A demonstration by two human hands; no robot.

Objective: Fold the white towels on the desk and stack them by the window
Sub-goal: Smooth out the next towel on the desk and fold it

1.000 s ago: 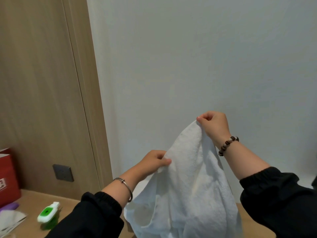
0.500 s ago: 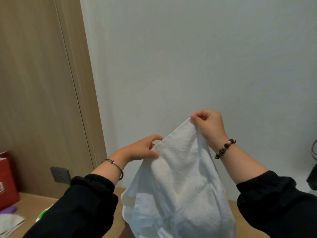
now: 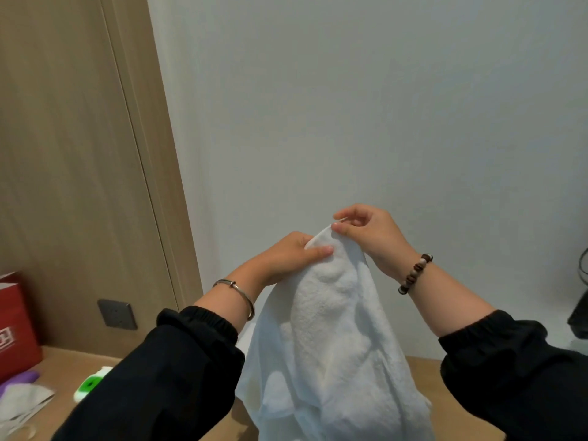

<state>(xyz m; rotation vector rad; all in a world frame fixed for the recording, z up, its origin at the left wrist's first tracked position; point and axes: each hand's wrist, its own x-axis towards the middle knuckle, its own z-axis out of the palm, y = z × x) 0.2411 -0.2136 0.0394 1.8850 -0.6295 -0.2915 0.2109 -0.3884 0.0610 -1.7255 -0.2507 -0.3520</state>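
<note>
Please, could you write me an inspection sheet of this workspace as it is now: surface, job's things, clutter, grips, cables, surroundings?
Surface: wooden desk, partly hidden by the arms and the towel.
Job's things: one white towel, unfolded, held up and hanging down over the desk.
Clutter: red box, green-and-white bottle, purple item, white wrapper, all at the desk's left end.
Grips: left hand and right hand each pinch the towel's top edge, close together.
Cables: thin dark loop at the right border, perhaps a cable; cannot tell.
Surroundings: white wall, wood panel, grey socket; no window seen.
</note>
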